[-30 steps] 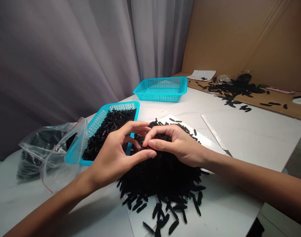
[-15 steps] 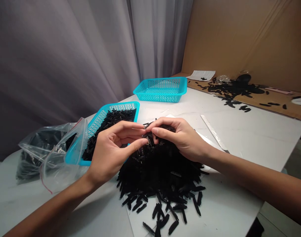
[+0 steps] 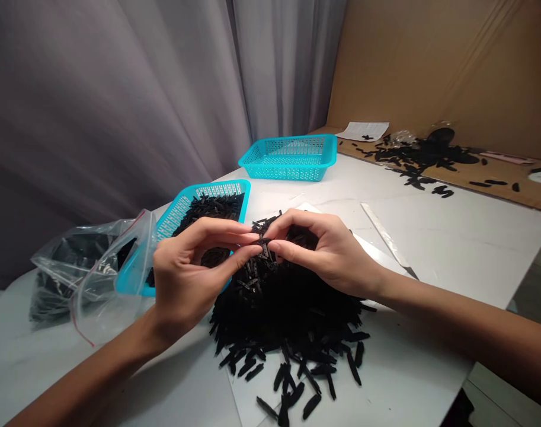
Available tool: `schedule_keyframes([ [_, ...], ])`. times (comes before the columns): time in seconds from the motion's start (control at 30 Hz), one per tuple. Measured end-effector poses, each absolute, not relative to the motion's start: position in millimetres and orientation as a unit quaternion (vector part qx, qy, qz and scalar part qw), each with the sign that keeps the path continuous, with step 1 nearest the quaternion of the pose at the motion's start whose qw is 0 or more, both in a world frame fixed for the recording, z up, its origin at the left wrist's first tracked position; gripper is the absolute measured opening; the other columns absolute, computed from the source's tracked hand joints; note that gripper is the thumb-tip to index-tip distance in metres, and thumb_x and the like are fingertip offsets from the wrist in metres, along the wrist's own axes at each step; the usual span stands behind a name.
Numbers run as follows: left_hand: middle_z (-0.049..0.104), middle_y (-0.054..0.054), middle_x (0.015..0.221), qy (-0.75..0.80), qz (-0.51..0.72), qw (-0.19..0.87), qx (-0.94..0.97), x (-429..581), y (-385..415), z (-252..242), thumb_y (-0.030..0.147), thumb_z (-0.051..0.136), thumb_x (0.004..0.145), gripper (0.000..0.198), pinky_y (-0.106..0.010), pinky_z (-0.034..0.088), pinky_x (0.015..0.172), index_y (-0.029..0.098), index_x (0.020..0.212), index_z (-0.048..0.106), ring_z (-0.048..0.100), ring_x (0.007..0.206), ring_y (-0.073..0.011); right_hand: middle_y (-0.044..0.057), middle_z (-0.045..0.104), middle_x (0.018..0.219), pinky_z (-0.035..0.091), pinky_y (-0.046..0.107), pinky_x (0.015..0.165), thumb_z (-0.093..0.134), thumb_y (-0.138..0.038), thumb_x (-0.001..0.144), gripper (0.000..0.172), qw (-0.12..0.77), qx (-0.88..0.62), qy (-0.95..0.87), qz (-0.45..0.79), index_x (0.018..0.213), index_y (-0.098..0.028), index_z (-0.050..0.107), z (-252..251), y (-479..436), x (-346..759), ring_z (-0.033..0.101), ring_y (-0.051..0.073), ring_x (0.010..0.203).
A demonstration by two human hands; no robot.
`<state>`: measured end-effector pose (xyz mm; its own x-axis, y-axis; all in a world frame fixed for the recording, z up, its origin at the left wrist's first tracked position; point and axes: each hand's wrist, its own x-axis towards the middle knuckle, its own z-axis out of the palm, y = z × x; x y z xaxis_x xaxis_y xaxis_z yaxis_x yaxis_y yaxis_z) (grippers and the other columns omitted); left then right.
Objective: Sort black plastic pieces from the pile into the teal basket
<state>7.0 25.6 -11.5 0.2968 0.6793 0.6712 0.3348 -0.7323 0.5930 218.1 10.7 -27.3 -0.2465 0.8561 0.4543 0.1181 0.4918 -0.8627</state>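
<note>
Between the fingertips of both hands is a small, dark, narrow strip-like piece (image 3: 262, 241), held level above the pile. My left hand (image 3: 192, 270) pinches its left end with thumb and fingers. At the other end, the thumb and forefinger of my right hand (image 3: 326, 252) close on it. Below lies a big heap of black fabric-like strips (image 3: 288, 320), with loose ones scattered toward the front. Several small shiny clip-like pieces (image 3: 251, 280) show near the heap's back left. My fingers hide part of the held piece.
A turquoise basket (image 3: 181, 198) full of dark narrow pieces stands left, beside a clear zip bag (image 3: 92, 255) with dark contents. Another turquoise basket (image 3: 288, 174) sits at the back. A long whitish strip (image 3: 383, 234) lies right; more black pieces (image 3: 430, 154) lie on cardboard behind.
My left hand has shifted slightly left and its fingers have drawn closer together on the piece. The dark piece now shows level between both hands' fingertips.
</note>
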Motion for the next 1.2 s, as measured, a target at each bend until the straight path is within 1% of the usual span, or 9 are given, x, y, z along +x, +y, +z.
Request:
schedule_keyframes([
  [0.13, 0.081, 0.004, 0.089, 0.309, 0.490, 0.112, 0.807, 4.5, 24.6, -9.5, 0.024, 0.087, 0.082, 0.024, -0.032, 0.069, 0.074, 0.028, 0.101, 0.072, 0.079, 0.079, -0.0175, 0.000, 0.074, 0.087, 0.050, 0.026, 0.071, 0.071, -0.018, 0.093, 0.001, 0.512, -0.336, -0.704, 0.359, 0.092, -0.018, 0.070, -28.0, 9.1, 217.6, 0.065, 0.013, 0.074],
  [0.27, 0.081, 0.004, 0.089, 0.308, 0.459, 0.051, 0.832, 3.3, 24.7, -6.0, 0.030, 0.085, 0.085, 0.021, -0.032, 0.065, 0.066, 0.029, 0.101, 0.072, 0.076, 0.074, -0.0158, 0.000, 0.073, 0.086, 0.050, 0.027, 0.070, 0.070, -0.017, 0.094, 0.002, 0.527, -0.324, -0.702, 0.353, 0.092, -0.018, 0.069, -28.2, 8.8, 218.0, 0.064, 0.013, 0.074],
  [0.33, 0.081, 0.003, 0.089, 0.303, 0.452, 0.033, 0.838, 3.2, 25.2, -4.9, 0.029, 0.083, 0.086, 0.017, -0.033, 0.062, 0.063, 0.029, 0.099, 0.073, 0.074, 0.071, -0.0156, 0.000, 0.073, 0.086, 0.050, 0.027, 0.070, 0.070, -0.017, 0.094, 0.003, 0.532, -0.323, -0.699, 0.353, 0.091, -0.019, 0.069, -28.1, 8.9, 218.3, 0.064, 0.013, 0.075],
  [0.43, 0.080, 0.004, 0.085, 0.288, 0.457, 0.028, 0.841, 3.6, 25.8, -4.6, 0.022, 0.080, 0.089, 0.011, -0.034, 0.059, 0.063, 0.029, 0.093, 0.073, 0.072, 0.070, -0.0159, 0.001, 0.073, 0.086, 0.050, 0.027, 0.069, 0.071, -0.017, 0.094, 0.004, 0.532, -0.321, -0.697, 0.357, 0.091, -0.018, 0.068, -27.9, 8.9, 218.3, 0.065, 0.013, 0.076],
  [0.57, 0.079, 0.003, 0.084, 0.275, 0.462, 0.030, 0.843, 3.8, 26.5, -5.5, 0.017, 0.081, 0.087, 0.013, -0.034, 0.056, 0.063, 0.027, 0.092, 0.074, 0.071, 0.071, -0.0159, 0.000, 0.073, 0.086, 0.050, 0.026, 0.068, 0.071, -0.017, 0.094, 0.004, 0.535, -0.319, -0.697, 0.356, 0.091, -0.017, 0.069, -28.5, 8.9, 217.7, 0.064, 0.012, 0.075],
  [0.73, 0.079, 0.003, 0.083, 0.242, 0.477, 0.015, 0.845, 3.0, 28.9, -7.1, 0.011, 0.082, 0.085, 0.016, -0.031, 0.056, 0.061, 0.023, 0.091, 0.074, 0.070, 0.069, -0.0130, -0.001, 0.071, 0.082, 0.049, 0.025, 0.068, 0.072, -0.016, 0.094, 0.003, 0.550, -0.298, -0.701, 0.343, 0.092, -0.017, 0.070, -30.4, 9.3, 218.2, 0.063, 0.011, 0.072],
  [0.97, 0.079, 0.002, 0.083, 0.246, 0.475, 0.007, 0.845, 2.7, 28.5, -6.6, 0.014, 0.084, 0.084, 0.014, -0.032, 0.056, 0.062, 0.022, 0.090, 0.074, 0.072, 0.073, -0.0149, -0.002, 0.070, 0.079, 0.049, 0.024, 0.067, 0.073, -0.016, 0.094, 0.003, 0.550, -0.296, -0.702, 0.341, 0.092, -0.015, 0.070, -30.5, 9.9, 218.1, 0.062, 0.010, 0.070],
  [1.2, 0.080, 0.002, 0.084, 0.242, 0.471, 0.003, 0.848, 3.3, 30.1, -5.7, 0.016, 0.084, 0.085, 0.012, -0.030, 0.055, 0.062, 0.021, 0.090, 0.074, 0.072, 0.073, -0.0139, -0.003, 0.070, 0.077, 0.049, 0.021, 0.067, 0.072, -0.016, 0.095, 0.004, 0.543, -0.300, -0.703, 0.348, 0.092, -0.014, 0.072, -29.7, 9.8, 218.1, 0.064, 0.009, 0.069],
])
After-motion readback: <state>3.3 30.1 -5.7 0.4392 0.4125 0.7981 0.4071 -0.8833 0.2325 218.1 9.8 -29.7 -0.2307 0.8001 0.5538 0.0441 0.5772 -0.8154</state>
